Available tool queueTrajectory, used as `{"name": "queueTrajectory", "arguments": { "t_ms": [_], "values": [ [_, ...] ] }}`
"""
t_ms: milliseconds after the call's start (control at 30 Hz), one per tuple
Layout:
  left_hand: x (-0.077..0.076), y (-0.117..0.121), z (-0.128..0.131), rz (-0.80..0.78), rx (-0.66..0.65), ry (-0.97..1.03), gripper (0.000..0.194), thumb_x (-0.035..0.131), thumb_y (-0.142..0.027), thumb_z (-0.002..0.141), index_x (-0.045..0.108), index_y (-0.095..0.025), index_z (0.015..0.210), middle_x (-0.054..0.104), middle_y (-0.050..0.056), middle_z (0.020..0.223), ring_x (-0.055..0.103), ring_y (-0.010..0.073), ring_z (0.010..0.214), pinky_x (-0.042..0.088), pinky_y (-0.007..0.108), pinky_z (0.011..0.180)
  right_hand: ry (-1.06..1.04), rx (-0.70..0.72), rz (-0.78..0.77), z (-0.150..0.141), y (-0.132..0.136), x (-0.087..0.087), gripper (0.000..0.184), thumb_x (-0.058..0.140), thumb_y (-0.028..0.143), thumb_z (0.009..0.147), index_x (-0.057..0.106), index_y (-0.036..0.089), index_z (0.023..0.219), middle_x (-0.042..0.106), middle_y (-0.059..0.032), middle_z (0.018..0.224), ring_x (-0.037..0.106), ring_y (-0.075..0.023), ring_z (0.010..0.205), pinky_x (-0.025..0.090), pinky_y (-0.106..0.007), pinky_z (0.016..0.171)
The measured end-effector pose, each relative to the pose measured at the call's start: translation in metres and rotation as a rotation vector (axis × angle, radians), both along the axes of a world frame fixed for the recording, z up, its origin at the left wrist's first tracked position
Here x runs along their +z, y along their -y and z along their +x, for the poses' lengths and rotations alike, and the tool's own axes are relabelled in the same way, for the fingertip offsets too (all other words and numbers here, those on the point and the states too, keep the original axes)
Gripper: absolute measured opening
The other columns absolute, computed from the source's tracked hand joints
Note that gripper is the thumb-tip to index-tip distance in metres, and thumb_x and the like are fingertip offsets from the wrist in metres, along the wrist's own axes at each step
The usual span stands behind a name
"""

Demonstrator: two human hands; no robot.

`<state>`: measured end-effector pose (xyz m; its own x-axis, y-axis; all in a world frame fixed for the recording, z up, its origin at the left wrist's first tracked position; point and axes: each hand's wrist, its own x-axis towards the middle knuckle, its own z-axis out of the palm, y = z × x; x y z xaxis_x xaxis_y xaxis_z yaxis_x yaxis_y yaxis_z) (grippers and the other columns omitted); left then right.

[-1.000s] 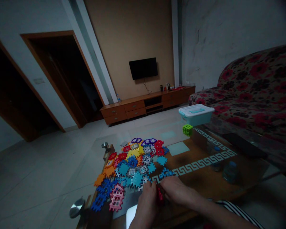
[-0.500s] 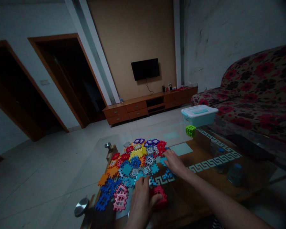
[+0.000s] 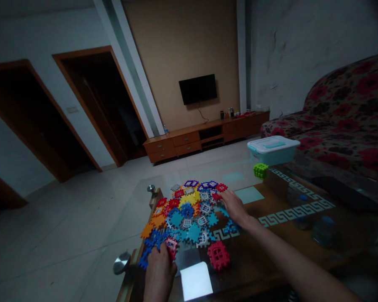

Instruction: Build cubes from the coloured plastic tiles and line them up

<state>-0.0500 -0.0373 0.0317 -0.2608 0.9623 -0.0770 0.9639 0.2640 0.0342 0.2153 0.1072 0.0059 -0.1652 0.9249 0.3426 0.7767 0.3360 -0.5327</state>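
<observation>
My left hand (image 3: pixel 159 270) is at the near left of the glass table, fingers curled at a pink window tile (image 3: pixel 172 246) that it partly covers. Blue toothed tiles (image 3: pixel 154 240) lie just beyond it. My right hand (image 3: pixel 234 206) reaches to the far right of the pile, its fingertips closed at the edge of a red tile (image 3: pixel 216 196). Between the hands spread several interlocking plastic tiles: a light-blue one (image 3: pixel 194 233), a yellow one (image 3: pixel 189 199) and white window pieces (image 3: pixel 204 208). A dark pink block built of tiles (image 3: pixel 219 255) stands near the front.
A green block (image 3: pixel 260 171) stands at the table's far end, before a lidded teal box (image 3: pixel 273 150). Blue-capped jars (image 3: pixel 324 230) show beneath the glass. Round metal fittings (image 3: pixel 122 263) line the left edge. A flowered sofa (image 3: pixel 343 113) is at the right.
My left hand has left the dark pink block and moved left to the pink window tiles. The right hand stays by the red tiles. The view has shifted slightly left.
</observation>
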Motion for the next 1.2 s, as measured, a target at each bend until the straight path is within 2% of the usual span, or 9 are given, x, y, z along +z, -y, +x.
{"name": "queueTrajectory", "arguments": {
  "t_ms": [100, 200, 333, 400, 500, 600, 833, 1000, 1200],
  "values": [
    [-0.001, -0.003, -0.002, 0.087, -0.052, 0.091, 0.048, 0.050, -0.012, 0.079, 0.051, -0.014, 0.127, 0.056, 0.009, 0.104, 0.058, 0.0240, 0.101, 0.043, 0.034, 0.091, -0.221, 0.123, -0.075, 0.002, 0.014, 0.007, 0.021, 0.054, 0.017, 0.084, 0.062, 0.017, 0.103, 0.068, -0.0052, 0.089, 0.061, -0.0190, 0.083, 0.045, -0.028, 0.073],
    [-0.001, -0.003, 0.004, 0.148, -0.112, 0.282, 0.042, 0.049, -0.019, 0.081, 0.055, -0.015, 0.122, 0.056, 0.008, 0.102, 0.060, 0.0230, 0.096, 0.046, 0.035, 0.091, -0.420, 0.342, -0.272, -0.001, 0.035, 0.010, 0.016, 0.061, 0.020, 0.078, 0.064, 0.020, 0.094, 0.062, 0.0010, 0.070, 0.058, -0.0156, 0.065, 0.042, -0.025, 0.058],
    [-0.004, 0.006, 0.017, 0.194, -0.200, 0.515, 0.036, 0.051, -0.027, 0.078, 0.058, -0.017, 0.112, 0.058, 0.009, 0.105, 0.061, 0.0232, 0.099, 0.050, 0.035, 0.088, -0.471, 0.501, -0.372, -0.011, 0.059, 0.013, 0.010, 0.065, 0.020, 0.074, 0.067, 0.021, 0.084, 0.058, 0.0020, 0.064, 0.055, -0.0147, 0.059, 0.039, -0.025, 0.052],
    [-0.007, 0.010, 0.022, 0.205, -0.243, 0.555, 0.036, 0.052, -0.027, 0.076, 0.059, -0.020, 0.111, 0.060, 0.008, 0.107, 0.060, 0.0221, 0.102, 0.049, 0.034, 0.090, -0.434, 0.458, -0.327, -0.013, 0.064, 0.014, 0.009, 0.064, 0.019, 0.075, 0.066, 0.021, 0.083, 0.060, 0.0009, 0.066, 0.057, -0.0158, 0.062, 0.040, -0.026, 0.054],
    [-0.013, 0.011, 0.026, 0.225, -0.307, 0.546, 0.040, 0.051, -0.022, 0.074, 0.060, -0.022, 0.113, 0.060, 0.006, 0.110, 0.060, 0.0199, 0.106, 0.047, 0.031, 0.094, -0.314, 0.258, -0.178, -0.008, 0.058, 0.011, 0.009, 0.059, 0.018, 0.079, 0.062, 0.020, 0.088, 0.065, -0.0024, 0.076, 0.060, -0.0184, 0.071, 0.041, -0.028, 0.062],
    [-0.019, 0.007, 0.027, 0.260, -0.309, 0.519, 0.051, 0.052, -0.018, 0.069, 0.059, -0.019, 0.120, 0.060, 0.009, 0.115, 0.058, 0.0216, 0.111, 0.046, 0.033, 0.098, -0.201, 0.077, -0.074, 0.002, 0.044, 0.006, 0.008, 0.054, 0.019, 0.084, 0.057, 0.020, 0.092, 0.067, -0.0056, 0.084, 0.063, -0.0204, 0.078, 0.041, -0.029, 0.068],
    [-0.016, 0.003, 0.051, 0.349, -0.449, 0.573, 0.057, 0.052, -0.025, 0.078, 0.049, -0.018, 0.134, 0.061, 0.011, 0.124, 0.054, 0.0255, 0.118, 0.044, 0.044, 0.103, -0.164, 0.024, -0.083, 0.024, 0.021, -0.002, 0.004, 0.052, 0.021, 0.086, 0.055, 0.021, 0.088, 0.069, -0.0051, 0.084, 0.064, -0.0212, 0.080, 0.040, -0.028, 0.069],
    [-0.008, 0.003, 0.078, 0.191, -0.578, 0.558, 0.066, 0.051, -0.016, 0.072, 0.047, -0.021, 0.138, 0.060, 0.010, 0.130, 0.051, 0.0263, 0.120, 0.040, 0.047, 0.105, -0.157, -0.094, -0.056, 0.033, 0.016, -0.011, 0.005, 0.050, 0.026, 0.086, 0.054, 0.022, 0.086, 0.068, -0.0056, 0.079, 0.064, -0.0217, 0.075, 0.040, -0.028, 0.067],
    [-0.002, -0.001, 0.091, 0.006, -0.610, 0.488, 0.074, 0.055, -0.013, 0.068, 0.043, -0.020, 0.141, 0.061, 0.011, 0.130, 0.050, 0.0286, 0.120, 0.040, 0.047, 0.102, -0.404, -0.026, -0.008, 0.036, 0.016, -0.011, 0.014, 0.049, 0.036, 0.084, 0.053, 0.023, 0.084, 0.066, -0.0037, 0.077, 0.062, -0.0208, 0.071, 0.043, -0.029, 0.066]
  ]
}}
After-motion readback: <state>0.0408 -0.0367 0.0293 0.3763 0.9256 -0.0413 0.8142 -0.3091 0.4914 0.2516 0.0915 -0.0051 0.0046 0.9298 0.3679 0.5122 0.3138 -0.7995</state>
